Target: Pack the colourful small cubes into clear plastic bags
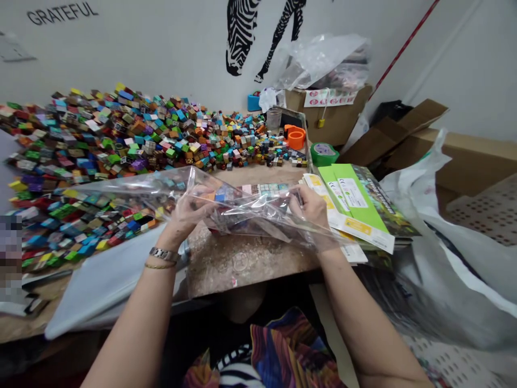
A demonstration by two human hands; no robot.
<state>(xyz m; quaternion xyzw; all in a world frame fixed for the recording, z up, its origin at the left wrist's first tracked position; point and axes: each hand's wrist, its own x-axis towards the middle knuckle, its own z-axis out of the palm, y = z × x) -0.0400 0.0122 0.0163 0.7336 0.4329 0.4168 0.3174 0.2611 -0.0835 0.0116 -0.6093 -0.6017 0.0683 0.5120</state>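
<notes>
A sheet of clear plastic film [258,207], which may be a bag, stretches between my two hands above the board's near part. My left hand [193,207], with a watch and a bracelet on the wrist, closes on the film at its left side. My right hand [309,207] grips it on the right with bent fingers. Under or inside the film lies a row of small colourful cubes [272,189], with blue, orange and whitish ones showing. Glare on the plastic hides part of them, so I cannot tell whether they are wrapped.
A large heap of colourful cubes [133,126] covers the table's back and left. Flat plastic bags [109,285] lie at front left. Green boxes [359,199] with labels are stacked at right, near green tape [324,153], an orange ring [295,137] and cardboard boxes [339,116].
</notes>
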